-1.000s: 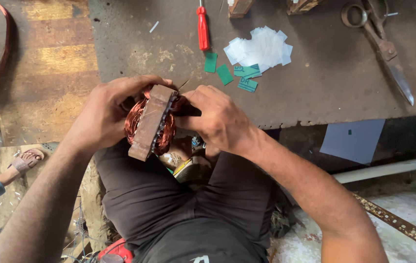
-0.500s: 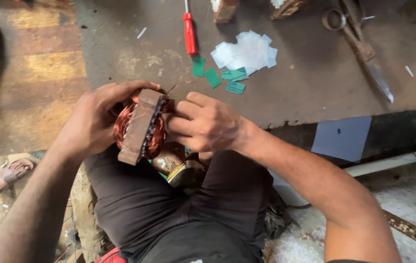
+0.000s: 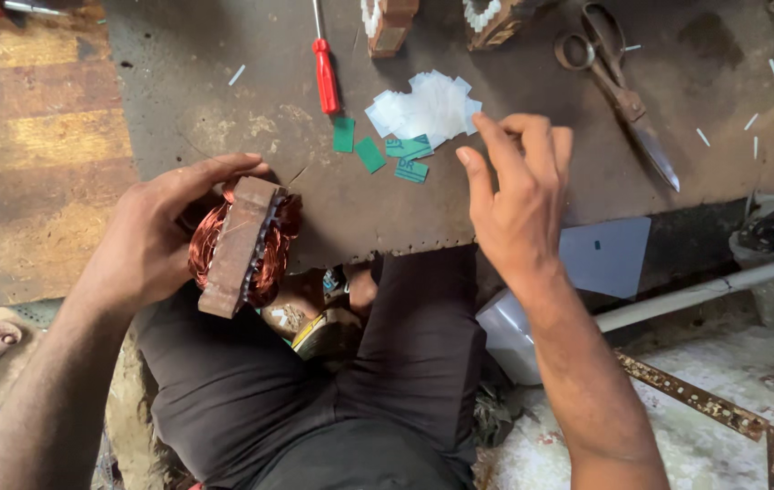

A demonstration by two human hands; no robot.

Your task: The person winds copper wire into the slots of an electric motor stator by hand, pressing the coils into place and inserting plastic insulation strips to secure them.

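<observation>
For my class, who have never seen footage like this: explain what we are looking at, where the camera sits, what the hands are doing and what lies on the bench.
The camera is worn on a person's head and looks down at their own two bare hands and lap. The left hand grips a motor stator, a rusty metal block with copper wire coils bulging out on both sides, held at the edge of a dark, worn workbench. The right hand is empty, fingers spread, hovering just beside a pile of white paper slips. Next to that pile lie small green paper pieces. Further back lie a red-handled screwdriver and a pair of scissors.
</observation>
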